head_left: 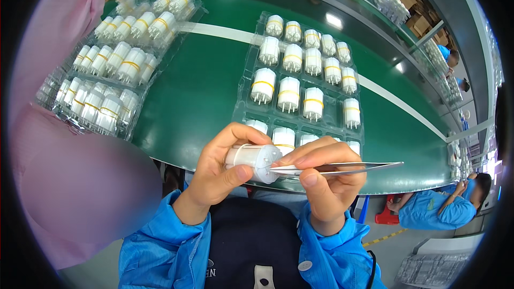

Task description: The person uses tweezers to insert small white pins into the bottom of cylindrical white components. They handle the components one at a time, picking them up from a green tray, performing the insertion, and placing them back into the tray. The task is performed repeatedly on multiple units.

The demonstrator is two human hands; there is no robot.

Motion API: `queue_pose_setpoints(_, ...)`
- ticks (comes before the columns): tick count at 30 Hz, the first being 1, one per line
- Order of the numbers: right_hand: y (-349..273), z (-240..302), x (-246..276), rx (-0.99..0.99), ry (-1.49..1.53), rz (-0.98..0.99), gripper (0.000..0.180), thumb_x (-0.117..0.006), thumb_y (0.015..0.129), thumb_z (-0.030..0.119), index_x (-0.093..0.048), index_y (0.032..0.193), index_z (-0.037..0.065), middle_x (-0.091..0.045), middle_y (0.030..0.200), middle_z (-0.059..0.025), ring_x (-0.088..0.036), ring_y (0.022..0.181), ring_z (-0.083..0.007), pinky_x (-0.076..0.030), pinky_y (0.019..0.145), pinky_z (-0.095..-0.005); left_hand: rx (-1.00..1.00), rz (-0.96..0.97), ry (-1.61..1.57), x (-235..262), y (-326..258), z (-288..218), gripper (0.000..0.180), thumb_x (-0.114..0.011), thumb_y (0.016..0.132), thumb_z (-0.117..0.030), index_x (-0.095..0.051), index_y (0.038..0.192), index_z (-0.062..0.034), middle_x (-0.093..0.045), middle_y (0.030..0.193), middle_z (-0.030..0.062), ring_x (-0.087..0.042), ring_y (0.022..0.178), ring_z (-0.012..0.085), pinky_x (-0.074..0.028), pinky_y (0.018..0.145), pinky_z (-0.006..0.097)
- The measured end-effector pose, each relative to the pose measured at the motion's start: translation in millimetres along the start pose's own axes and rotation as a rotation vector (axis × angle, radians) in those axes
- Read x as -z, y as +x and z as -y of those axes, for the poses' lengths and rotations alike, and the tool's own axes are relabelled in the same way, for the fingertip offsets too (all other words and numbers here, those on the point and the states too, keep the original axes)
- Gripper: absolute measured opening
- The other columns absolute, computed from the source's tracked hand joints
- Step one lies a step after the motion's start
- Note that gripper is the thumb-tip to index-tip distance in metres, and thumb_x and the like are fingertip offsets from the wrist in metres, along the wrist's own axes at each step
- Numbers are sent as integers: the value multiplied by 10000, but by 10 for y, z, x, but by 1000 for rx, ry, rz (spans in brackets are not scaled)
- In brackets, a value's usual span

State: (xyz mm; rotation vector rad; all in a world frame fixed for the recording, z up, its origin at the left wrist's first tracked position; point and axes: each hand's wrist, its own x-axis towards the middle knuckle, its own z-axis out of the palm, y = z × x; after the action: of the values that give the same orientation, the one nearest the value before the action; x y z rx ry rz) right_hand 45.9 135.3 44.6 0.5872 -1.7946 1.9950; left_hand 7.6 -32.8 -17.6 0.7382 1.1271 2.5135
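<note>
A white plastic cylinder (243, 158) with a band around it lies tilted in my left hand (214, 176). The fingers and thumb wrap its side, and its round end face turns to the right. My right hand (334, 184) pinches a pair of metal tweezers (375, 167) between thumb and fingers. The tweezer tips reach the end face of the cylinder; whether they grip anything there is too small to tell. Just beyond my hands sits a clear plastic tray (243, 101) with rows of similar white cylinders, many with yellow bands and metal pins.
The green work surface (184, 104) has a white stripe across it. More trays (140, 90) of white cylinders stand at the left, beside a person in pink (59, 75). A metal-framed rail runs along the far side. At right sits a co-worker in blue (436, 208).
</note>
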Motion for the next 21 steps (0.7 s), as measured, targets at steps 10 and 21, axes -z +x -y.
queue_pose_setpoints(10,-1,-33,31,31,-71,41,149,-689,778,-73,-653,921,-56,-704,883,-187,-666,729,-204,-535,648,-274,11,-11,-3,-4,4,-17,523,-693,892,-351,-500,1190,33,-592,1114,127,-582,1043,161,-473,893,287)
queue_pose_setpoints(21,25,-18,14,12,-127,28,123,-690,786,-60,-663,905,-45,-698,847,-177,-670,713,-210,-532,626,-284,-4,-28,92,9,6,-10,493,-667,903,-357,-495,1174,17,-578,1092,130,-568,1013,166,-459,880,296)
